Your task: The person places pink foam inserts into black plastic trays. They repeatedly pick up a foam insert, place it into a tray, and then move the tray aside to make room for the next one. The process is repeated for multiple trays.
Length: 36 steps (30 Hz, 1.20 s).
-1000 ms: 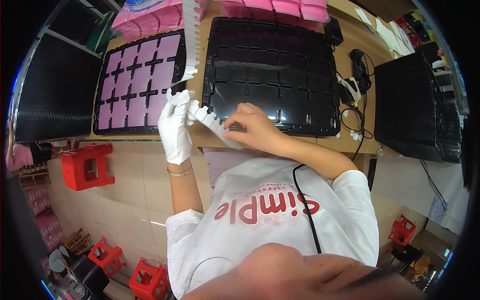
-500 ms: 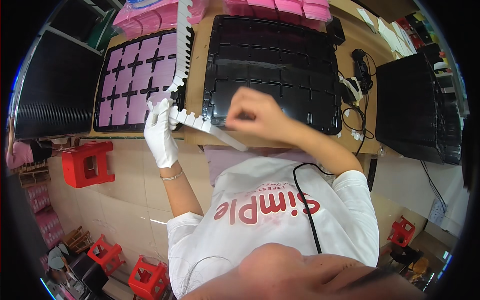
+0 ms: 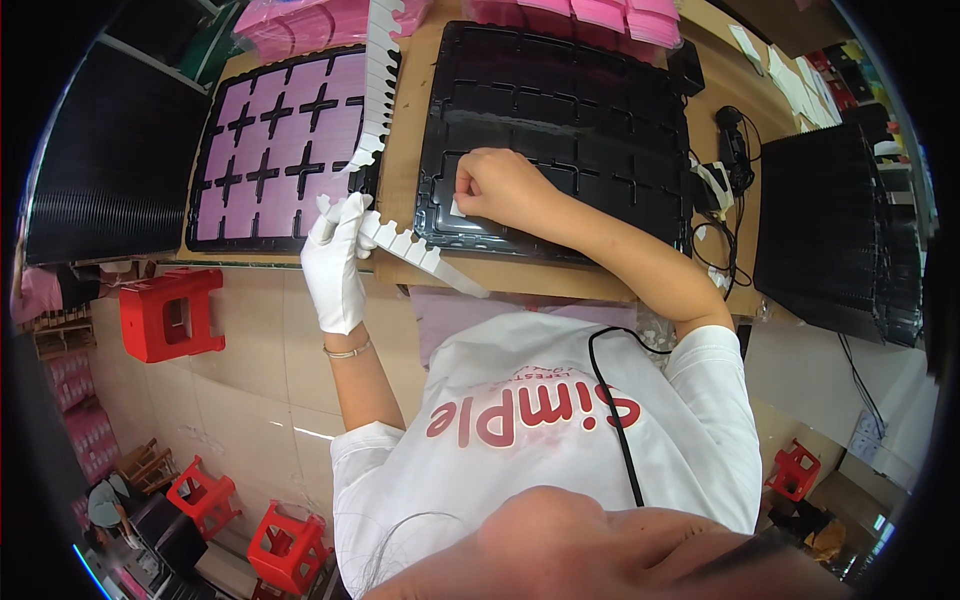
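Observation:
A white glove covers my left hand [image 3: 336, 262]. Its fingers are closed on a white notched strip [image 3: 412, 250], whose tail hangs over the table's front edge. A further length of notched strip [image 3: 378, 95] runs away from that hand, over the right side of a black tray with pink sheets [image 3: 285, 155]. My bare right hand [image 3: 503, 183] is over the left front part of an empty-looking black compartment tray [image 3: 600, 215]. Its fingers are pinched together, with a small white piece [image 3: 456, 208] showing at the fingertips, against the tray.
Pink packs [image 3: 290, 28] and pink stacks [image 3: 650, 22] line the table's back. Tall stacks of black trays stand at left [image 3: 105, 165] and right [image 3: 815, 225]. Black cables [image 3: 738, 150] lie right of the tray. A red stool [image 3: 170, 312] stands on the floor, left.
My right hand has moved slightly away from me and onto the tray's left part, where a small white piece now shows. My left hand stays on the strip; the view has shifted a little.

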### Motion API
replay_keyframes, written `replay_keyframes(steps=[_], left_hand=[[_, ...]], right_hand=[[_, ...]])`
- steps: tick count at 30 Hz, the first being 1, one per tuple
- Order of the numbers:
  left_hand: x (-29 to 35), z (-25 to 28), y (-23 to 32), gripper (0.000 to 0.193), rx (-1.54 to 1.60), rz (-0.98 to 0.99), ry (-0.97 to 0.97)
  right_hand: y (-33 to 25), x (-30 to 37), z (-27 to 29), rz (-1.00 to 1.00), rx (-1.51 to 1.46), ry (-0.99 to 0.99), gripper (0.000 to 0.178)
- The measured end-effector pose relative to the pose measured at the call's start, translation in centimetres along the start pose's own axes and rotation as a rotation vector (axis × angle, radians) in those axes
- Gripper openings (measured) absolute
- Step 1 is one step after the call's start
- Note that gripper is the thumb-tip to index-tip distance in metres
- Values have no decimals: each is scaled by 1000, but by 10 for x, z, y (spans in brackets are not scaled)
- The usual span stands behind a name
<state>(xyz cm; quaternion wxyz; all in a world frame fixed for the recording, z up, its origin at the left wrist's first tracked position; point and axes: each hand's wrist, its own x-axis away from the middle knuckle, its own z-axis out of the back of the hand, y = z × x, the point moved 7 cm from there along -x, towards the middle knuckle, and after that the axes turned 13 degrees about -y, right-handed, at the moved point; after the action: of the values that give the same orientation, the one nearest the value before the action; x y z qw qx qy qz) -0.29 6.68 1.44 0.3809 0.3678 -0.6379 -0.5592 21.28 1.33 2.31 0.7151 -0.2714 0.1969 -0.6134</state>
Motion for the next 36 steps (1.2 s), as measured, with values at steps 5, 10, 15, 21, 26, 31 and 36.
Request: replay_keyframes(steps=[5, 10, 15, 21, 26, 31, 36], left_hand=[[-1, -3, 3, 23, -27, 4, 30], [1, -7, 6, 23, 37, -28, 18], [8, -18, 21, 23, 198, -21, 68], [9, -23, 25, 22, 250, -74, 35], [7, -25, 20, 22, 204, -43, 85], [5, -38, 13, 22, 147, 0, 68], [3, -73, 19, 22, 56, 51, -123]], right_hand=[[-20, 16, -5, 146, -144, -191, 10], [-1, 38, -4, 13, -1109, -136, 6], [-22, 51, -27, -138, -1214, -182, 21], [-42, 54, -22, -59, -725, -36, 12], [-59, 86, 4, 281, -487, 209, 6], [-8, 108, 79, 73, -506, 88, 5], [206, 123, 185, -341, -184, 349, 14]])
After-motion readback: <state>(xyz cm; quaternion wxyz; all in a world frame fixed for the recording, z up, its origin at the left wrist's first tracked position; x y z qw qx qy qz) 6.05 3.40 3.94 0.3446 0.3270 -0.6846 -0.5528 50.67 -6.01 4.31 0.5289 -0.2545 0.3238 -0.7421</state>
